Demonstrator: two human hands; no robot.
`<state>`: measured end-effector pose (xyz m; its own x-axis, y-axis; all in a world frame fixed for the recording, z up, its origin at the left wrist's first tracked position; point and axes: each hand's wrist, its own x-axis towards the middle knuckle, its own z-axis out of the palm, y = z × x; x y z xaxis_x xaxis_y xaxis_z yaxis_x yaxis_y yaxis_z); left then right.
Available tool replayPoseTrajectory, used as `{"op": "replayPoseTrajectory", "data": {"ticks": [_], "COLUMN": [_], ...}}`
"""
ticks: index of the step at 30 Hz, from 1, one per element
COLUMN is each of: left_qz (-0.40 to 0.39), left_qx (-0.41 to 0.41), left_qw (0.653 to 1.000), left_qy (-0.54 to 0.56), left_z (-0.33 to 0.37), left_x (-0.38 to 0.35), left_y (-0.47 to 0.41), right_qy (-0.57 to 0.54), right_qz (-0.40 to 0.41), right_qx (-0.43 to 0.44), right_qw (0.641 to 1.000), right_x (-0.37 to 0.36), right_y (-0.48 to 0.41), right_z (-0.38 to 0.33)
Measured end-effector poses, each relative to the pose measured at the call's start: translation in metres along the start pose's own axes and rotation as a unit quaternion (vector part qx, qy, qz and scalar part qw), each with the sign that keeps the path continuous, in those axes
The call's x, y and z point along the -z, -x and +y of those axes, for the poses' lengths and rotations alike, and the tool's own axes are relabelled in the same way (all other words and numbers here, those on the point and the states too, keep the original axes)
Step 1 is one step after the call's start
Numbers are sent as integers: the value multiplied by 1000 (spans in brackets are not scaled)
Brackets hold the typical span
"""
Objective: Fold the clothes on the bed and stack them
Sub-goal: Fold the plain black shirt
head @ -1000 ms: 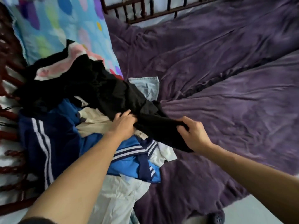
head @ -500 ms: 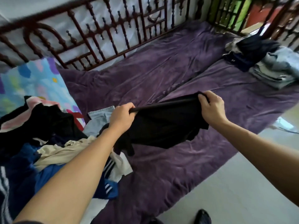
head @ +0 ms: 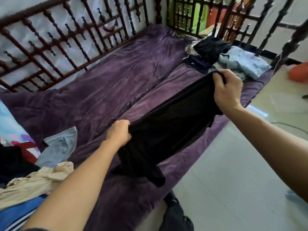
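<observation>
A black garment (head: 168, 130) hangs stretched between my two hands above the purple bed (head: 103, 90). My left hand (head: 119, 133) grips its near top corner, and my right hand (head: 227, 90) grips the far top corner, held higher. The garment's lower end droops onto the bed's front edge. A pile of unfolded clothes (head: 33, 179) lies at the lower left, with beige, blue striped, black and pale denim pieces. A stack of clothes (head: 233, 62) in dark and light blue sits at the bed's far right end.
A dark wooden lattice railing (head: 70, 39) runs along the bed's back and right end. A colourful patterned pillow (head: 10, 130) lies at the left. Pale tiled floor (head: 233, 180) is to the right, with a dark shoe (head: 176, 214) by the bed's edge.
Both hands lifted the black garment off the pile and carried it right over the bed, spreading it wider. My view swung right, bringing the stack at the far end closer.
</observation>
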<state>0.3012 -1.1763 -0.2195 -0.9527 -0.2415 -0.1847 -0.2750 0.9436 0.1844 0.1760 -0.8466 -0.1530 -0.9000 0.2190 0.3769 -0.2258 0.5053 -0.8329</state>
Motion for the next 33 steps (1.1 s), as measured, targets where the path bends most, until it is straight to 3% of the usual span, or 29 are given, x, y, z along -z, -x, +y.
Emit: {"op": "replayPoseTrajectory", "data": {"ticks": [6, 16, 20, 26, 29, 33], "left_qz": [-50, -170, -141, -31, -19, -122], "left_qx": [91, 100, 148, 302, 368, 358], "left_qw": [978, 926, 929, 921, 899, 901], "left_qy": [181, 322, 309, 244, 238, 211], "left_z": [18, 104, 116, 111, 121, 145], "left_x": [-51, -74, -89, -123, -139, -163], "left_y": [-70, -173, -215, -268, -277, -264], "right_qy": [54, 104, 83, 81, 133, 301], "right_qz": [46, 5, -67, -192, -287, -399], "right_qx": [-122, -272, -303, -368, -356, -161], "right_qw": [990, 957, 947, 906, 880, 851], "right_x": [19, 0, -57, -170, -210, -240], "right_y": [-74, -171, -219, -279, -291, -279], "right_z": [82, 201, 256, 337, 347, 330]}}
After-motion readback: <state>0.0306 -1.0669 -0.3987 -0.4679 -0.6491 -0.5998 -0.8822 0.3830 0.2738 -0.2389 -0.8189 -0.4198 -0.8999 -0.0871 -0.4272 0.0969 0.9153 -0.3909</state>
